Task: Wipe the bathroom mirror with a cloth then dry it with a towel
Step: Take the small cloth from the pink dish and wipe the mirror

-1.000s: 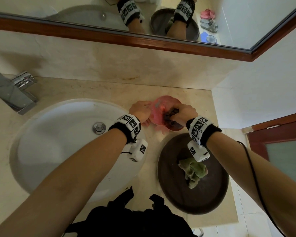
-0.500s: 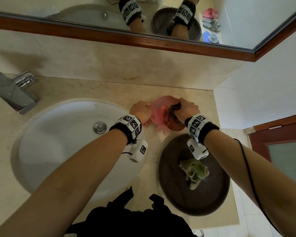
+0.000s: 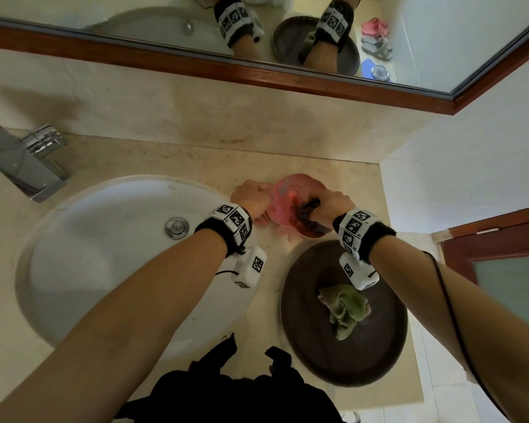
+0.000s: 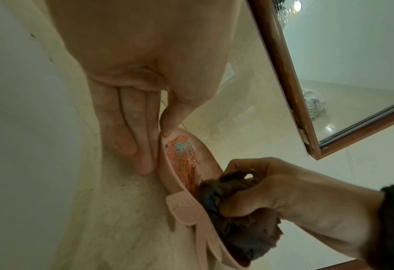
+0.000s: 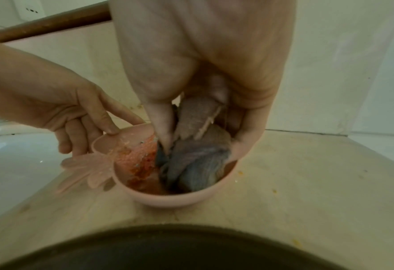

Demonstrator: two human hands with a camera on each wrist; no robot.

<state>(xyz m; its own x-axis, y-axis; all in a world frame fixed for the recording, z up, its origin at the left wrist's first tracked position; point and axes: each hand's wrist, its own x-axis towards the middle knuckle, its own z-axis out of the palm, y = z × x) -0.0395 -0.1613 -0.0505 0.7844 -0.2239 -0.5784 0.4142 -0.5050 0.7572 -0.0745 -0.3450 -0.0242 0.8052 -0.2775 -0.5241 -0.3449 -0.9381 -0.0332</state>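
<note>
Stage of task: preparatory. The mirror [image 3: 440, 41] shows no contact from either hand; wiping and drying both appear still to come.

Right hand [image 3: 330, 206]: fingers curled tight round a dark cloth [image 5: 198, 164], bunched and pushed down into a pink bowl [image 5: 175, 199]. Judged to be wetting or loading the cloth before the wipe; liquid in the bowl cannot be confirmed.

Left hand [image 3: 251, 198]: across the bowl from the cloth grip. Thumb tip on the rim, fingers lying nearly straight along the outer wall, so the rim is pinched and the bowl steadied.

Pink bowl: stands on the counter [image 3: 196, 157], directly under the right-hand grip. Orange-red residue with a bluish patch on the inner wall beside the cloth. A flat petal-shaped handle projects on the wrist side of the left-hand hold.

Towel [image 3: 345, 306]: green, crumpled, untouched, lying in a dark round tray [image 3: 303, 346] behind the right wrist, nearer the body.

Mirror: above and beyond both grips, wooden frame.

Writing and brands: none legible. The wristbands carry black-and-white square marker patterns; a few tiny characters beside them are too small to read.
</note>
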